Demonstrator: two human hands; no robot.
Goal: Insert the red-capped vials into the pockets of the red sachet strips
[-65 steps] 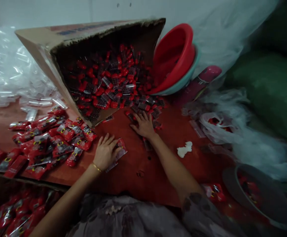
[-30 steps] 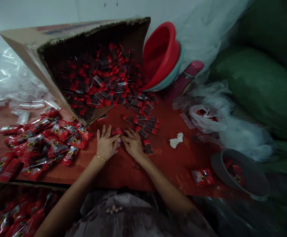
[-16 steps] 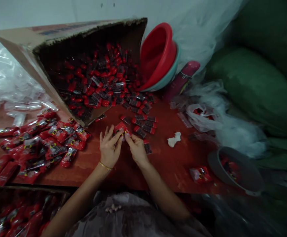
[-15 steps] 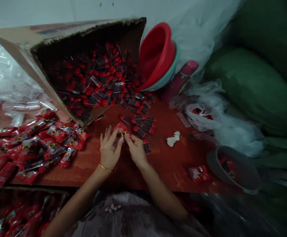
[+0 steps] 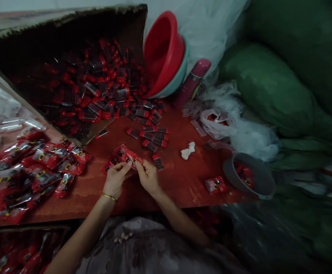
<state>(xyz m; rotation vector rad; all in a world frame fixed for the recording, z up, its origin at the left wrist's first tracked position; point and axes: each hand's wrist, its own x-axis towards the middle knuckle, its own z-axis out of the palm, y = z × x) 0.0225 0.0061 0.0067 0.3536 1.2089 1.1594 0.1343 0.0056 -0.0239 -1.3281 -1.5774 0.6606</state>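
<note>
Since a moment ago we have lifted the red packet [image 5: 128, 156] a little higher off the red table [image 5: 180, 182], nearer to us. Our left hand [image 5: 115, 180] and right hand [image 5: 149, 176] both pinch it, fingers closed on its edges. Small sachets [image 5: 151, 137] lie just beyond, spilling from the tipped cardboard box [image 5: 69, 23].

A worn red wooden surface [image 5: 168, 182] stands against a pale wall [image 5: 160, 7] in dim light. Bulky green sacks [image 5: 271, 87] crowd the right side, with heaped clear plastic sheeting [image 5: 211, 26] draped behind, and a patterned cloth [image 5: 154, 247] lies below the surface's near edge.
</note>
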